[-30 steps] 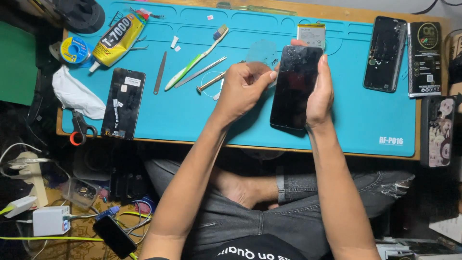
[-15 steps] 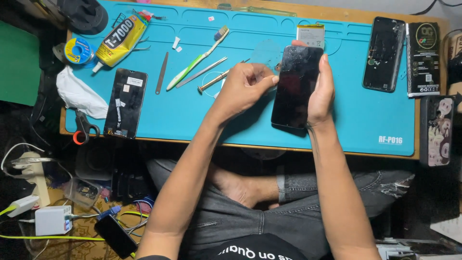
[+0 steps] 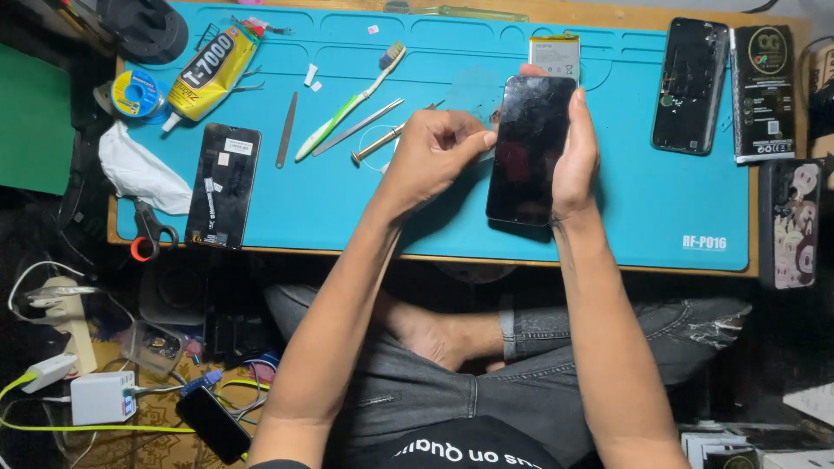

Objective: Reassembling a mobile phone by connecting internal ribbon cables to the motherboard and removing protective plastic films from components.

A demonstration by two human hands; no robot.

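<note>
My right hand grips the phone upright over the blue mat; left hand pinches at its left edge, fingers bunched.

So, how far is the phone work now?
Done: a phone back and a screen panel lie apart on the blue mat. In hand: right hand holds the dark phone; left hand pinches its edge. Left: battery lies loose.
</note>
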